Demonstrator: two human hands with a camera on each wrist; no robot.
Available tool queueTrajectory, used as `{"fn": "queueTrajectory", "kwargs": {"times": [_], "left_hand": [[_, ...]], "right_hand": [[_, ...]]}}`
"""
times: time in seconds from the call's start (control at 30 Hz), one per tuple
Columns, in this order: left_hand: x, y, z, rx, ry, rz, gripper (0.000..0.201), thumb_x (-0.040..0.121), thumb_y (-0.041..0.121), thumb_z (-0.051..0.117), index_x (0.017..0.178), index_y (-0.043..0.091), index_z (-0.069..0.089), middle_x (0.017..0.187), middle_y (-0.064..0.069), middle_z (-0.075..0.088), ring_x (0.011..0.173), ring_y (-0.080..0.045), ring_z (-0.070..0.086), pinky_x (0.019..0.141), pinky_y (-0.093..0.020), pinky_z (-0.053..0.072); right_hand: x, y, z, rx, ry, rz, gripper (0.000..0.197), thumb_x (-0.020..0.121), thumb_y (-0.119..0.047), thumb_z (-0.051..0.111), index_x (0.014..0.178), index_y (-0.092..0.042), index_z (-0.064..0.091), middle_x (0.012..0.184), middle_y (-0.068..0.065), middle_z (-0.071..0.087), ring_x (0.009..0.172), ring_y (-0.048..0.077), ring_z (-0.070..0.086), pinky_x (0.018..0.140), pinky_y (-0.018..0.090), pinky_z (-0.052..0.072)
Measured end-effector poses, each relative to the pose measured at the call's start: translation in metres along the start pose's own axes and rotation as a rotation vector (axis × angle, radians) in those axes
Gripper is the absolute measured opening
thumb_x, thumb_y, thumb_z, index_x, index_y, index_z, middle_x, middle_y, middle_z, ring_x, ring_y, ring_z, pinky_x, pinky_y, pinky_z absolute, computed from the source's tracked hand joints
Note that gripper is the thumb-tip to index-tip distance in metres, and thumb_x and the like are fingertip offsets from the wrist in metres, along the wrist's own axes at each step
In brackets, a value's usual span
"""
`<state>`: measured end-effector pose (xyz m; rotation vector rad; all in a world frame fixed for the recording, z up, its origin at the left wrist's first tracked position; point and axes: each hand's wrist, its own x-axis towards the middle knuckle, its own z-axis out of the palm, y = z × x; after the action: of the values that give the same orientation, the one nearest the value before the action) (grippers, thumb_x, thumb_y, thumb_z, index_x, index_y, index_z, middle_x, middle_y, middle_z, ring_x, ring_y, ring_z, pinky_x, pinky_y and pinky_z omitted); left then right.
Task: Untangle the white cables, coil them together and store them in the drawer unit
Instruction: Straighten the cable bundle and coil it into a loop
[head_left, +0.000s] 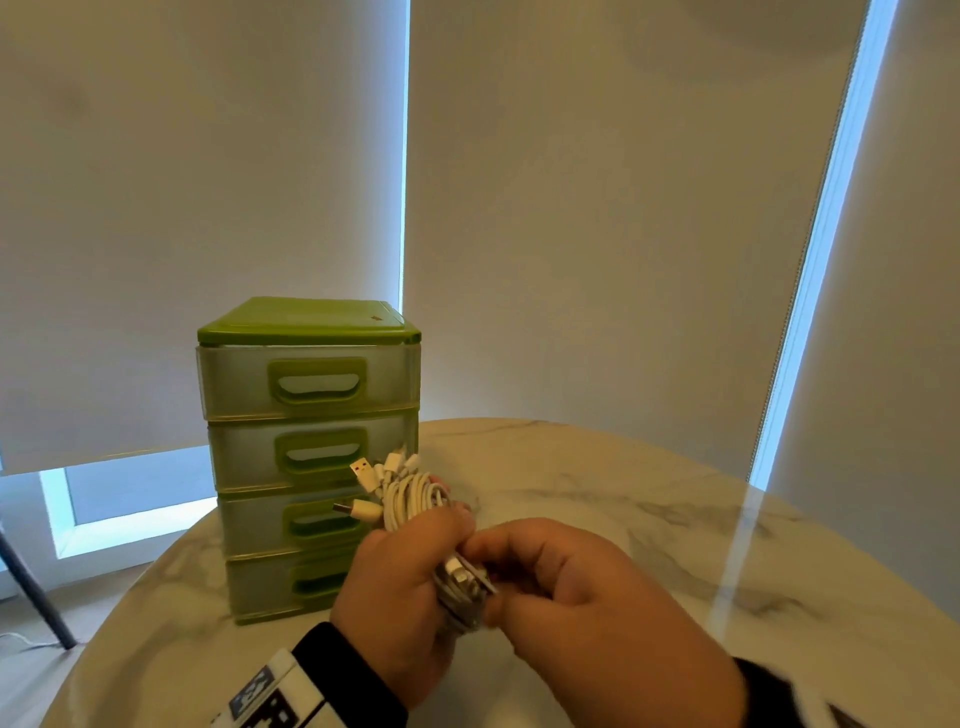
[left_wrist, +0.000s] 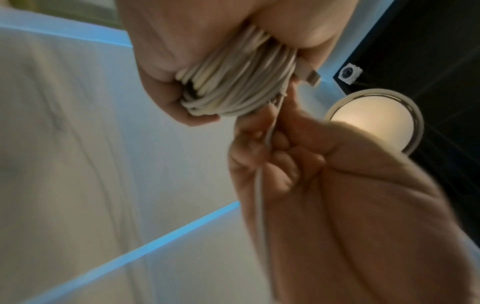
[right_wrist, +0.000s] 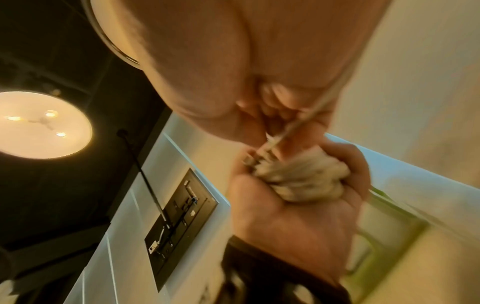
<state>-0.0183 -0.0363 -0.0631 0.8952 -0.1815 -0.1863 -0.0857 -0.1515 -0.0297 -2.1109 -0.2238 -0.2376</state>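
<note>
Two hands are busy here: your left hand (head_left: 400, 587) is wrapped tight around the bunch of white cables (head_left: 415, 499), held up over the marble table (head_left: 675, 545) just in front of the green drawer unit (head_left: 311, 447), and your right hand (head_left: 582, 587) pinches one loose strand (left_wrist: 259, 185) that runs off the bunch. I think you are winding that last bit around the coil. Keep the strand snug, lay each turn next to the one before, and tuck the plug (left_wrist: 310, 78) under a loop so nothing springs free. All four drawers look closed, so you need to open one next
</note>
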Motion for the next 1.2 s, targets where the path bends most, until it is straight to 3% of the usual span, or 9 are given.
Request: {"fn": "queueTrajectory", "kwargs": {"times": [0.1,0.2,0.33,0.5,0.67,0.83,1.03,1.13,1.2], "left_hand": [[0.006,0.004,-0.003,-0.046,0.093,0.031,0.024,0.086,0.004,0.050,0.064,0.003,0.060,0.052,-0.013,0.052,0.044,-0.023,0.050,0.058,-0.031,0.037],[0.008,0.012,-0.006,-0.148,0.095,0.033,0.014,0.086,0.006,0.051,0.074,0.004,0.059,0.053,-0.012,0.055,0.044,-0.021,0.052,0.060,-0.033,0.042],[0.001,0.020,-0.003,-0.299,-0.187,-0.063,0.014,0.064,0.006,0.060,0.057,0.017,0.066,0.065,-0.006,0.054,0.056,-0.021,0.051,0.056,-0.032,0.047],[-0.013,0.006,-0.003,-0.120,-0.486,-0.369,0.045,0.047,0.003,0.066,0.091,0.011,0.065,0.080,-0.014,0.061,0.087,-0.047,0.069,0.069,-0.059,0.054],[-0.018,-0.002,0.004,0.076,-0.412,-0.388,0.046,0.056,-0.005,0.055,0.102,0.000,0.060,0.083,-0.021,0.061,0.068,-0.039,0.068,0.051,-0.041,0.056],[-0.015,-0.001,0.002,0.058,-0.375,-0.363,0.058,0.057,-0.001,0.054,0.115,-0.001,0.053,0.092,-0.021,0.058,0.076,-0.046,0.071,0.055,-0.049,0.057],[-0.008,-0.006,-0.001,0.073,-0.323,-0.226,0.030,0.054,-0.003,0.055,0.081,0.005,0.066,0.076,-0.017,0.056,0.062,-0.030,0.058,0.054,-0.035,0.049],[-0.002,-0.006,-0.005,0.098,-0.202,-0.096,0.017,0.055,0.003,0.059,0.056,0.015,0.070,0.066,-0.014,0.056,0.060,-0.026,0.056,0.063,-0.034,0.045],[0.001,-0.004,-0.007,0.127,-0.148,-0.037,0.010,0.053,0.007,0.064,0.059,0.012,0.069,0.067,-0.014,0.055,0.063,-0.027,0.053,0.065,-0.037,0.043]], "right_hand": [[-0.013,-0.008,-0.020,-0.141,-0.126,0.110,0.039,0.088,-0.018,0.058,0.110,-0.049,0.049,0.098,-0.016,0.069,0.077,0.004,0.071,0.077,0.027,0.056],[-0.029,-0.010,-0.041,-0.097,-0.287,0.188,0.034,0.093,-0.015,0.059,0.103,-0.046,0.070,0.086,-0.016,0.075,0.071,-0.005,0.066,0.073,0.015,0.048],[-0.045,-0.007,-0.058,0.137,-0.567,0.353,0.018,0.083,-0.030,0.074,0.098,-0.038,0.078,0.104,-0.009,0.077,0.101,0.007,0.070,0.093,0.018,0.048],[-0.009,0.013,-0.073,-0.608,-0.293,0.337,0.038,0.079,-0.037,0.077,0.115,-0.039,0.064,0.075,-0.010,0.062,0.054,-0.004,0.055,0.055,0.011,0.041],[0.017,0.011,-0.048,-0.294,-0.022,0.251,0.024,0.084,-0.019,0.067,0.102,-0.032,0.060,0.068,-0.005,0.061,0.058,0.013,0.060,0.069,0.046,0.057],[0.023,0.010,-0.046,-0.061,0.179,0.196,0.019,0.087,-0.008,0.058,0.095,-0.025,0.061,0.060,-0.005,0.054,0.057,0.017,0.056,0.069,0.048,0.054],[0.022,0.010,-0.044,0.280,0.226,0.260,0.021,0.091,0.004,0.052,0.105,-0.009,0.059,0.078,0.012,0.062,0.072,0.026,0.064,0.076,0.042,0.056],[0.012,0.008,-0.049,0.369,0.165,0.332,0.015,0.093,0.002,0.054,0.107,-0.002,0.060,0.083,0.016,0.062,0.064,0.026,0.064,0.056,0.035,0.053],[0.004,0.009,-0.048,0.261,0.087,0.389,0.012,0.096,-0.007,0.056,0.098,-0.002,0.066,0.074,0.013,0.063,0.050,0.023,0.056,0.045,0.031,0.042]]}}
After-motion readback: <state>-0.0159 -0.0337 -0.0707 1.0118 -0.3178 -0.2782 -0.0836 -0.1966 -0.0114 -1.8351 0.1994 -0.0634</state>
